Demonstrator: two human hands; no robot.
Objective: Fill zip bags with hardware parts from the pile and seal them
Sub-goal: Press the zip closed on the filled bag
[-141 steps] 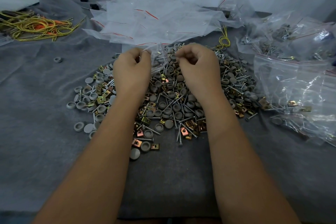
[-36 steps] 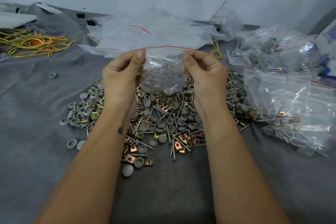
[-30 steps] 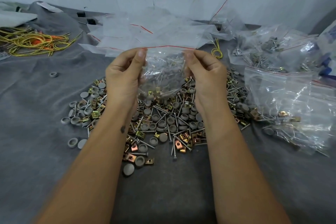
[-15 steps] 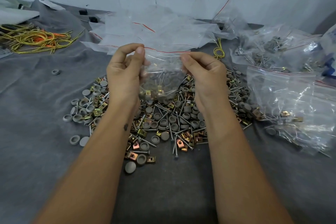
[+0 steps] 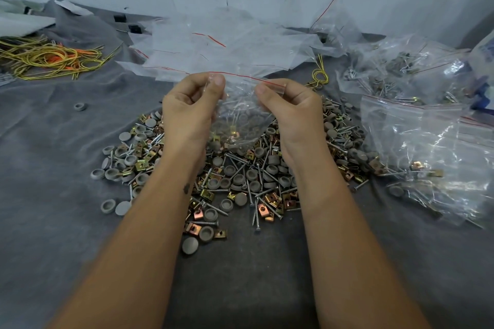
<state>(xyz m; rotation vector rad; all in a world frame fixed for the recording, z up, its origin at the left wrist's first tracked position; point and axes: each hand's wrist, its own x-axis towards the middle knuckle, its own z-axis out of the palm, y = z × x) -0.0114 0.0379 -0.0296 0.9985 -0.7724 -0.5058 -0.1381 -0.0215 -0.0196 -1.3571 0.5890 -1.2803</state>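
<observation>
A clear zip bag with a red seal line hangs upright between my hands, above the pile of screws, grey caps and brass clips on the grey cloth. Screws, caps and a clip show through its lower half. My left hand pinches the bag's top left corner between thumb and fingers. My right hand pinches the top edge at the right. The seal strip runs stretched between the two pinches.
Empty zip bags lie heaped behind the pile. Filled bags sit at the right, more behind them. Yellow and orange cords lie at the far left. A stray grey cap rests on the cloth.
Earlier both hands worked low over the pile. The filled bag then came up between them, and over the last second the fingers curled tighter along its top edge.
</observation>
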